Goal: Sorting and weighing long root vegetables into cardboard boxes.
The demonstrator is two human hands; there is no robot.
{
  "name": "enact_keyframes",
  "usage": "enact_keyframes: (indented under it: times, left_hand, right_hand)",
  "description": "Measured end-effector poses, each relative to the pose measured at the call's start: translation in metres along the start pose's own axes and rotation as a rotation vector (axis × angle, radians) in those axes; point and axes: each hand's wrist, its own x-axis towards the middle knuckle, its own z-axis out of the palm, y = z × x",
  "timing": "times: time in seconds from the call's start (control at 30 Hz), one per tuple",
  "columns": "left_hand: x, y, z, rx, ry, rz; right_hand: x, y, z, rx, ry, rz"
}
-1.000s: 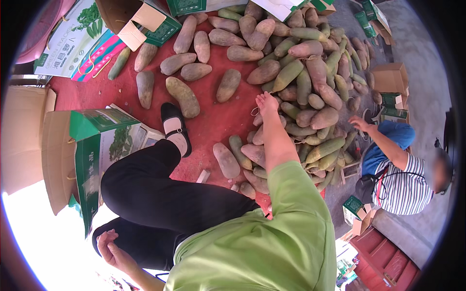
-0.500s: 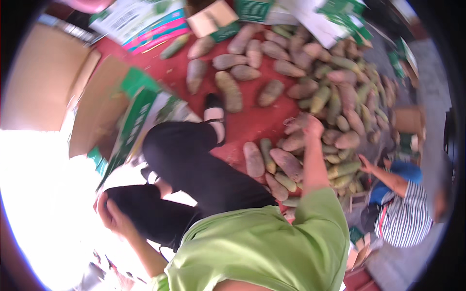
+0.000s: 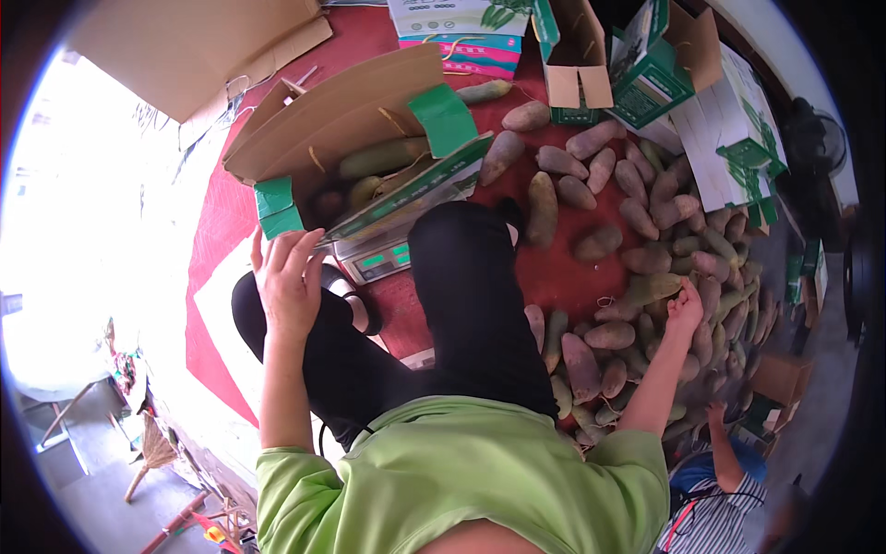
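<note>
My left hand (image 3: 288, 282) is raised with its fingers spread, right at the near corner of an open cardboard box (image 3: 341, 129) with green flaps. It holds nothing. The box contains a few long green and purple fruits (image 3: 383, 157) and sits on a grey scale (image 3: 378, 261) with a green display. My right arm stretches out to the right. My right hand (image 3: 685, 303) rests with curled fingers on a large pile of similar fruits (image 3: 646, 240) spread over a red mat (image 3: 554, 272). Whether it grips one I cannot tell.
My legs in black trousers (image 3: 461, 305) lie between the box and the pile. Green-and-white cartons (image 3: 729, 129) stand at the back right, flat cardboard (image 3: 203, 46) at the back left. Another person in a striped top (image 3: 715, 517) reaches into the pile from the lower right.
My left hand has come up from beside my knee to the box corner. The view has swung left, bringing the box and scale in front. My right hand stays on the pile.
</note>
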Motion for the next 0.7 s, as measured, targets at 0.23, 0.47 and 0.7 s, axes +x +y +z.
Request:
enact_keyframes:
  times: [0.23,0.47,0.7]
  left_hand:
    - [0.001,-0.011,0.016,-0.032,0.093,0.027]
    - [-0.003,-0.014,0.017,-0.025,0.114,0.032]
    - [0.002,-0.014,0.018,-0.055,0.132,0.047]
  right_hand:
    - [-0.162,-0.097,0.109,-0.258,-0.494,-0.500]
    - [-0.260,-0.158,0.213,-0.030,-1.172,-0.716]
    - [-0.341,-0.106,0.335,-0.368,-1.452,-0.546]
